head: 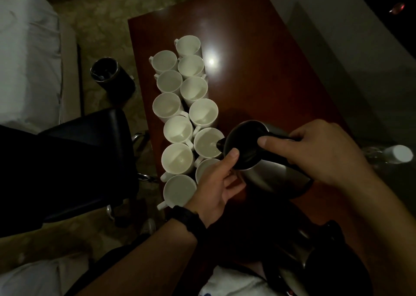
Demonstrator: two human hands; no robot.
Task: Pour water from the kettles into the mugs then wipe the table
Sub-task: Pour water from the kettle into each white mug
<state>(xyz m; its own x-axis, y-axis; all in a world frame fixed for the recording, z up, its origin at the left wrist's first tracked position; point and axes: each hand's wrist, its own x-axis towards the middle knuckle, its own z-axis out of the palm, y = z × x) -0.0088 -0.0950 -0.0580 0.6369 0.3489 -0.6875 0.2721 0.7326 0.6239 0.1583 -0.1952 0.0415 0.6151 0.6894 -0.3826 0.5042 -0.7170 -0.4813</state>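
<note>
Now the pour is on. The kettle (267, 176) hangs tipped above the near part of the table (258, 59), right beside the two rows of white mugs (177, 130) that run away along the table's left edge. Its spout (219, 143) sits at the rim of one mug (206, 146) in the right-hand row.

The right hand (322, 151) is wrapped round the black handle (276, 137), thumb laid along the top. The left hand (216, 183) clasps the kettle's front, thumb on the dark lid (243, 142) and fingers curled against the steel body. Both hands are busy, so nothing is loose.

In this dim light I cannot tell whether a stream is running.

To do this well, I'd say hold the spout low and well inside that rim and tilt gently, with the left hand steadying. Stop short of the brim. Level the kettle before sliding to the next mug, because the mugs stand touching and any drip lands on a neighbour or the wood.

As for direction, the kettle lies leaning. Its long axis runs from the base at lower right up to the lid at upper left, and the spout aims left and down into the mug.
</note>
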